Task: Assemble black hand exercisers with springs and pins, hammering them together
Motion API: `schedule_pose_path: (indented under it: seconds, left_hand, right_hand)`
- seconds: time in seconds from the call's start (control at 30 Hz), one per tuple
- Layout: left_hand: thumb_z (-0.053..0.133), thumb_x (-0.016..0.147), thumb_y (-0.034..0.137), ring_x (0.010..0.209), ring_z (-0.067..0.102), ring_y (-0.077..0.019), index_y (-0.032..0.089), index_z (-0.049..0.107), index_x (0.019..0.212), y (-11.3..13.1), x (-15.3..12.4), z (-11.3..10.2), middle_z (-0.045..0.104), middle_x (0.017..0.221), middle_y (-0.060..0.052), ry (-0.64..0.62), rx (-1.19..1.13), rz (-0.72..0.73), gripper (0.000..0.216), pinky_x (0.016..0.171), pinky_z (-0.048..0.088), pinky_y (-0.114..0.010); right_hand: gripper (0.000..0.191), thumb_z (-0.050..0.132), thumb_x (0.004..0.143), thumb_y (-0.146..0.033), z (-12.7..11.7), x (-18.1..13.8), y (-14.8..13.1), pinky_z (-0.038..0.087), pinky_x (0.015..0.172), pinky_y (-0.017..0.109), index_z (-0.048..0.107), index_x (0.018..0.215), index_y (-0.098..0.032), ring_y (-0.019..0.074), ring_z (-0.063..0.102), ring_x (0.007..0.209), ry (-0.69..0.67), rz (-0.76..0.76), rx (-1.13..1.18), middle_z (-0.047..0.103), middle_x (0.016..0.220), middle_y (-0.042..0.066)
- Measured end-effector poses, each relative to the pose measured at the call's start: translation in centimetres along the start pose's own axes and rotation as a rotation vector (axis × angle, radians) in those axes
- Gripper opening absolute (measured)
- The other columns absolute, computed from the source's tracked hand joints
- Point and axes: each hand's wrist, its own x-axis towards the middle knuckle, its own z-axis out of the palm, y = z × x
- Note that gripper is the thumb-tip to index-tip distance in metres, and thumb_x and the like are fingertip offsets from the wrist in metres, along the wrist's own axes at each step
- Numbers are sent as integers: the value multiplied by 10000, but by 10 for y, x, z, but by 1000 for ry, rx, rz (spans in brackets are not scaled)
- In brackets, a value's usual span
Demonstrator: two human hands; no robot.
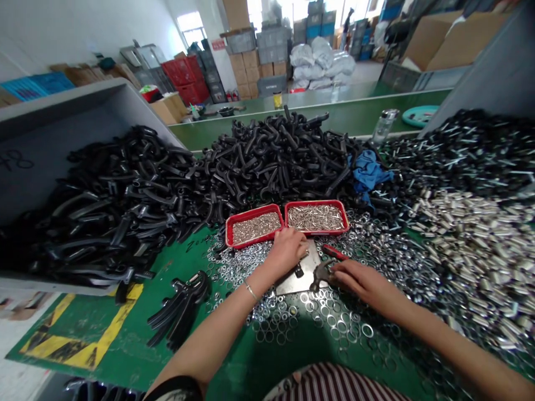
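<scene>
My left hand point(288, 249) is curled, knuckles up, over the top edge of a small steel plate point(298, 278) on the green bench, fingers pinched on a small part I cannot make out. Just right of the plate, my right hand point(359, 278) grips the handle of a small hammer point(321, 273) whose head rests on the plate's right side. A small dark piece point(299, 272) sits on the plate. Loose metal washers point(317, 317) lie all around. Two red trays point(253, 227) point(316, 217) of small metal pins sit just beyond my hands.
A big heap of black plastic handles point(267, 161) fills the back and spills into a grey bin point(50, 122) at left. Assembled handles point(181, 303) lie front left. Silver and black cylinders point(472, 239) pile up at right, with a blue cloth point(368, 172) and a bottle point(383, 125).
</scene>
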Motion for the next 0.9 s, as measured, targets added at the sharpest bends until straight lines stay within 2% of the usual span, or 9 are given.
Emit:
schedule_pose_path:
  seconds: [0.1, 0.2, 0.27, 0.37, 0.57, 0.73, 0.9]
  left_hand:
    - [488, 968, 211, 1062, 523, -264, 188, 670, 950, -7, 37, -10, 627, 1056, -104, 32, 100, -31, 184, 971, 385, -423]
    - [519, 888, 95, 1094, 533, -293, 147, 698, 871, -16, 73, -11, 663, 1034, -154, -68, 202, -71, 187, 1000, 365, -445]
    - [540, 844, 66, 1066, 563, -300, 123, 709, 821, -20, 86, -9, 686, 996, -178, -111, 215, -75, 180, 989, 368, -443]
    - [529, 843, 83, 1003, 607, -292, 118, 724, 803, -22, 89, -8, 713, 969, -179, -126, 209, -83, 202, 961, 381, -440]
    - [526, 902, 199, 959, 650, -251, 183, 733, 900, -21, 81, -12, 746, 975, -90, -109, 169, -138, 207, 933, 414, -419]
    - [545, 877, 132, 1014, 646, -286, 134, 723, 841, -16, 82, -7, 725, 1012, -158, -88, 204, -168, 181, 977, 401, -454]
    - [505, 926, 153, 992, 656, -282, 130, 711, 882, -16, 77, -3, 723, 1018, -149, -37, 181, -160, 211, 986, 405, -452]
  right_hand:
    - [365, 391, 1030, -433, -8, -22, 17, 523, 852, 403, 687, 1075, -222, 244, 658, 929, 47, 74, -36, 709, 1055, 108]
    - [334, 422, 1021, -408, -9, -34, 29, 510, 884, 426, 688, 1063, -211, 254, 636, 960, 85, 50, -159, 689, 1042, 118]
    - [284, 494, 996, -410, -7, -40, 33, 504, 891, 435, 681, 1069, -210, 264, 617, 988, 72, 13, -251, 673, 1035, 114]
    - [232, 576, 959, -394, -3, -46, 34, 510, 859, 422, 674, 1069, -215, 263, 608, 966, 31, -15, -334, 656, 1011, 100]
    - [187, 531, 972, -346, 4, -38, 33, 509, 790, 388, 646, 967, -199, 253, 618, 910, 37, -19, -378, 656, 938, 96]
    - [221, 524, 963, -392, -1, -27, 26, 495, 724, 378, 623, 991, -197, 254, 618, 842, 87, 0, -383, 651, 885, 89]
    - [247, 533, 950, -432, -10, -26, 19, 477, 732, 365, 616, 998, -204, 258, 611, 869, 185, 45, -307, 657, 913, 95]
